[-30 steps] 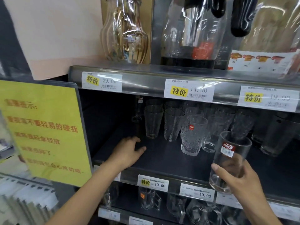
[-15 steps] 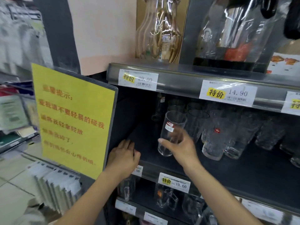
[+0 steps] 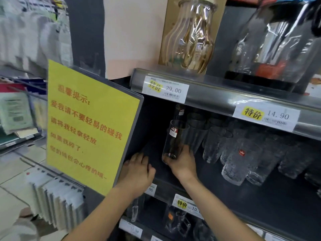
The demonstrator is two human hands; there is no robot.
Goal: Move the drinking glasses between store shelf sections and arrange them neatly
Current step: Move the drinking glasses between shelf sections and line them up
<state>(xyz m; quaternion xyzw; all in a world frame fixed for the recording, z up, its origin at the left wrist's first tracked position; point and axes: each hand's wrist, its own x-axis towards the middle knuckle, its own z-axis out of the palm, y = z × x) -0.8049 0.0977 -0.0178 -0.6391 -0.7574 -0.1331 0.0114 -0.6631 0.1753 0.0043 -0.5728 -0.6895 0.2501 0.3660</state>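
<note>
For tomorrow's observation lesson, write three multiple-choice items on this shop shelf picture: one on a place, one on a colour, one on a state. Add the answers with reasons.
1. Where does the left hand rest?
A. On the front edge of the dark shelf, left of the held glass
B. On the upper shelf, beside the vase
C. Around a price tag

2. What colour is the big notice sign at the shelf's left end?
A. White
B. Yellow with red writing
C. Blue

3. What is the state of the clear glass with the red label?
A. Lying on its side
B. Stacked inside another glass
C. Gripped near its base by the right hand, tilted

Answers: 1 A, the palm lies flat on the shelf edge; 2 B, the yellow sheet carries red characters; 3 C, the fingers wrap its lower end and it leans.
</note>
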